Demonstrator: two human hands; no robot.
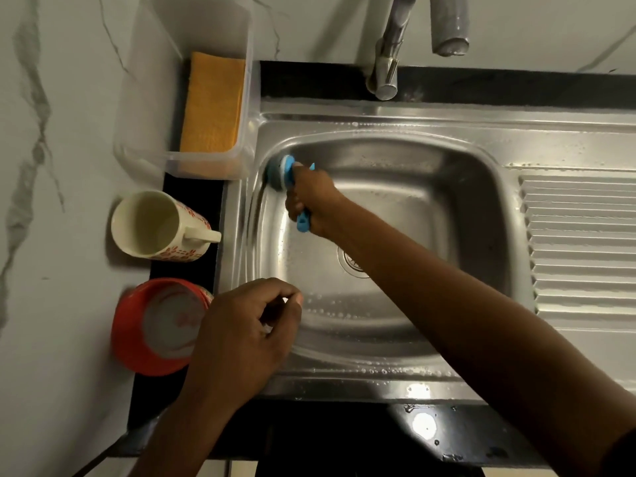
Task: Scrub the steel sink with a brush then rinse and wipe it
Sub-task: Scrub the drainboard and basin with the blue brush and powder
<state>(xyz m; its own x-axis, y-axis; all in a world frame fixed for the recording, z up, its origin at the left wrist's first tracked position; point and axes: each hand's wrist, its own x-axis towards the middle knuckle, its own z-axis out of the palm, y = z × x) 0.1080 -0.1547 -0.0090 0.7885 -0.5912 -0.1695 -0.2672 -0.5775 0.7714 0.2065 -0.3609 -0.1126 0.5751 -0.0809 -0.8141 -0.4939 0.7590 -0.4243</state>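
— Where's the brush (302, 222)?

— In the steel sink (378, 342), its round head pressed into the far-left corner of the basin wall. The handle is blue plastic.

— Who's holding it?

— The right hand (313, 197). Its fingers (292, 201) are wrapped tight round the handle, and the handle's end pokes out below the fist.

— And the left hand (247, 325)?

— It's over the sink's near-left rim. Its fingers (275, 290) are loosely curled, thumb close to the fingertips, with nothing visible in them.

— What about the sink itself?

— Brushed metal with rounded corners, beaded with droplets along the walls and rim. A round drain (349, 261) is half hidden under the right forearm, and a ribbed drainboard (581, 242) lies to the right. A steel tap (385, 70) stands behind it.

— Anything on the table (192, 191)?

— It's black. At the left are a clear plastic tub (210, 163) holding a folded orange cloth (211, 105), a cream mug (155, 225) with a red leaf pattern, and a red bowl (137, 339) whose markings are too blurred to read.
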